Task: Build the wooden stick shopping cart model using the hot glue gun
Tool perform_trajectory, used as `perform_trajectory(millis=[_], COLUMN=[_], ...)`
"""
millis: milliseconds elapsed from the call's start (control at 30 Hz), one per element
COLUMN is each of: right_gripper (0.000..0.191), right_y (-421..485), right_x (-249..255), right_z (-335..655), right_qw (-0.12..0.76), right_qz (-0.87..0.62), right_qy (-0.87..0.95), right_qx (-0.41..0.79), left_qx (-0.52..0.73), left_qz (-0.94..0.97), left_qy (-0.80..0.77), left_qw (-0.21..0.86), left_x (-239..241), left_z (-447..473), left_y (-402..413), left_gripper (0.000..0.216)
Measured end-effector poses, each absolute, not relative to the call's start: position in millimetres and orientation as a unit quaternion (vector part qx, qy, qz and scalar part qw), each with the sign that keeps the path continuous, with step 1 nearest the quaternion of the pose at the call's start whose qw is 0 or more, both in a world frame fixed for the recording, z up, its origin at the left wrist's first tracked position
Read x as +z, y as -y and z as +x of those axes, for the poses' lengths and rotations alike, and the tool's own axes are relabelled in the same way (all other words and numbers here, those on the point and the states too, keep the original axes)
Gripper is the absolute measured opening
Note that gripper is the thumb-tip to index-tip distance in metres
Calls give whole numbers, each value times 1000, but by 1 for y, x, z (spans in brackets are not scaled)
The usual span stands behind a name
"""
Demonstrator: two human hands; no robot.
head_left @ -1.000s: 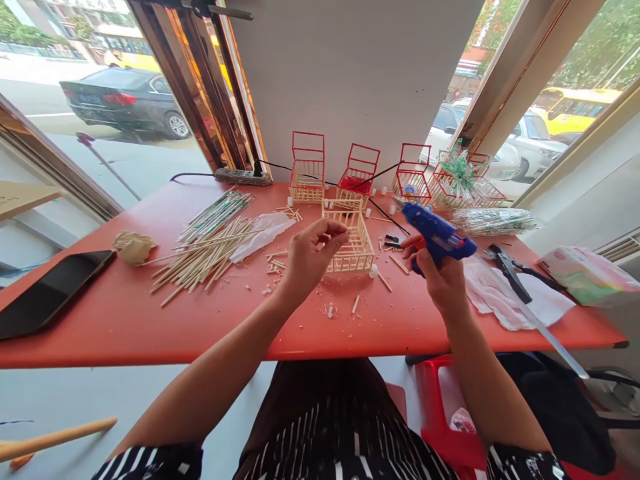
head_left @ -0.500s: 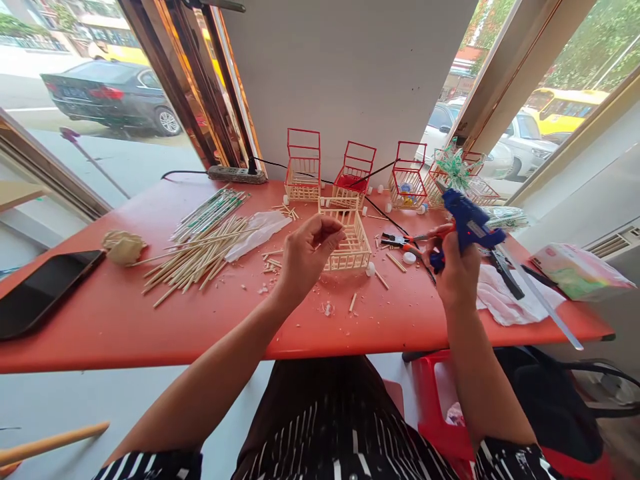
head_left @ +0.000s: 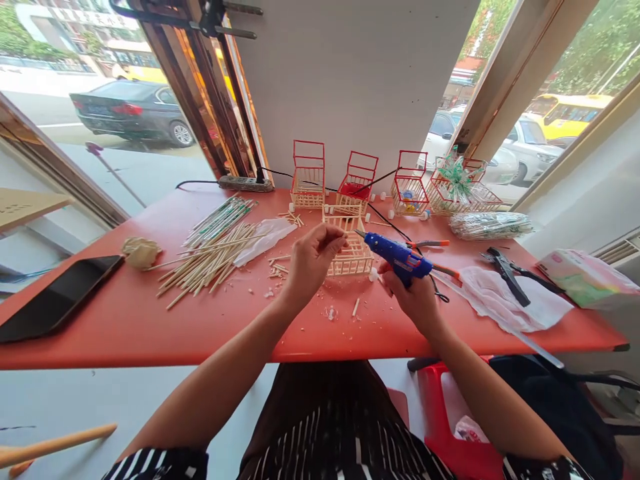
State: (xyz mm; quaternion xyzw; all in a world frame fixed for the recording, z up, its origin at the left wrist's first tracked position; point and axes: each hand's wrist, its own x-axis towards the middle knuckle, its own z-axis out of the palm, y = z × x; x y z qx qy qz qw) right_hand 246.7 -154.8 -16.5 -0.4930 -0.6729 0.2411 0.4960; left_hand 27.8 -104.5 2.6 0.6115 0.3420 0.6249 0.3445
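**Steady nozzle, small dabs**

My right hand (head_left: pixel 420 300) grips the glue gun (head_left: pixel 397 255), nozzle near my narrowly pinched left hand (head_left: pixel 314 257); what's pinched, I can't tell. The wooden basket (head_left: pixel 350 267) stands mid-tabletop (head_left: pixel 200 337). I'd keep fingertips clear.

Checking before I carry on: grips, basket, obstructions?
Right grip holding glue gun. Left grip pinched, contents unclear. Basket partly behind left grip; scraps nearby.

Your blue, pistol-shaped plastic glue gun (head_left: pixel 397 257) is smooth, its nozzle (head_left: pixel 361 233) metallic. Your flat red worktop (head_left: pixel 200 333) looks smooth with a soft sheen; at its left edge, the black rectangular slab (head_left: pixel 63 297) is glossy, while the slim, pale wooden sticks (head_left: pixel 206 263) are matt.
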Motion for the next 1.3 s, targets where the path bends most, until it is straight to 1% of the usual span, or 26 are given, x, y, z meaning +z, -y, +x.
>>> perform_trajectory(millis=[100, 200, 333, 433, 767, 933, 1167, 1300], right_gripper=[29, 32, 33, 29, 28, 29, 29, 28], right_y=[154, 154, 154, 155, 158, 157, 156, 156], right_x=[-13, -12, -11, -8, -5, -7, -6, -4], right_z=[247, 246, 247, 247, 248, 248, 248, 248], right_qw=[503, 503, 507, 504, 481, 485, 493, 491], right_qz=[-467, -447, -441, -451, -463, -469, -461, -466], right_qy=[660, 664, 666, 664, 674, 661, 662, 663], right_qx=[305, 325, 324, 317, 317, 328, 326, 320], left_qx=[627, 628, 627, 628, 628, 617, 627, 628], left_qz=[610, 608, 600, 602, 627, 628, 627, 635], left_qy=[-337, -336, -335, -330, -342, -361, -349, -367], left_qw=[347, 353, 368, 367, 310, 308, 303, 259], left_x=[4, 5, 4, 3, 5, 5, 5, 5], left_z=[29, 30, 30, 31, 29, 29, 28, 26], left_y=[105, 105, 105, 104, 105, 106, 106, 106], left_gripper=[10, 11, 14, 13, 7, 9, 8, 8])
